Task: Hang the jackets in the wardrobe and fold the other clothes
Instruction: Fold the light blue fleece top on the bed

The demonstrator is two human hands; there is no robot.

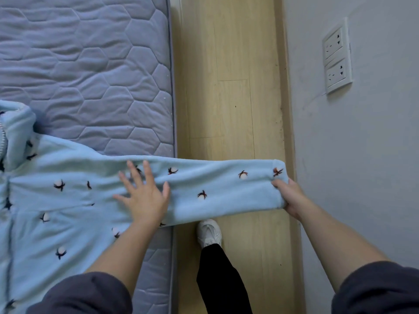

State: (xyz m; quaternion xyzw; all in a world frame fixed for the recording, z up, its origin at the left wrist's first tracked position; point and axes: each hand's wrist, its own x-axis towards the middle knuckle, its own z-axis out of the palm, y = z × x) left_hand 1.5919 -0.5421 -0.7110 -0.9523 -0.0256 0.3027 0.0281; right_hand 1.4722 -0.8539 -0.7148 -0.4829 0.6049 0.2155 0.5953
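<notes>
Left hand [145, 196] flat, fingers spread, pressing blue fleece jacket [68, 200] on mattress [90, 64]. Right hand [289, 196] pinching sleeve cuff [275, 184], arm stretched out over floor [235, 87].

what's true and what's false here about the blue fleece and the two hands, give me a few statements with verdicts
1. The left hand lies flat, fingers spread, on the light blue jacket. True.
2. The right hand grips the end of the sleeve. True.
3. The sleeve is folded across the jacket's front. False: it is stretched straight out past the mattress edge, over the floor.
4. The jacket hangs on a hanger. False: it lies on the mattress.
5. Two sockets sit on the wall. True.
</notes>
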